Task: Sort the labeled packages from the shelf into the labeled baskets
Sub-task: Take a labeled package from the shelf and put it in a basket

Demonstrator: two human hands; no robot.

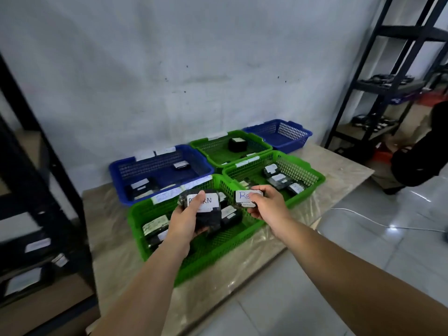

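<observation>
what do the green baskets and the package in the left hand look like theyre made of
Green baskets: likely moulded plastic, slightly glossy, with lattice walls and a uniform bright colour. Package in the left hand: seems wrapped in black plastic film, crinkled with faint sheen, bearing a white paper-like label.

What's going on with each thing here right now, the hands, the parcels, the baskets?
left hand: grips a black package, thumb across its label
left package: held above the near green basket
right hand: pinches a smaller labeled package
right package: held up, label partly covered
near green basket: holds several packages
near blue basket: holds a few packages
far blue basket: no packages visible inside
</observation>
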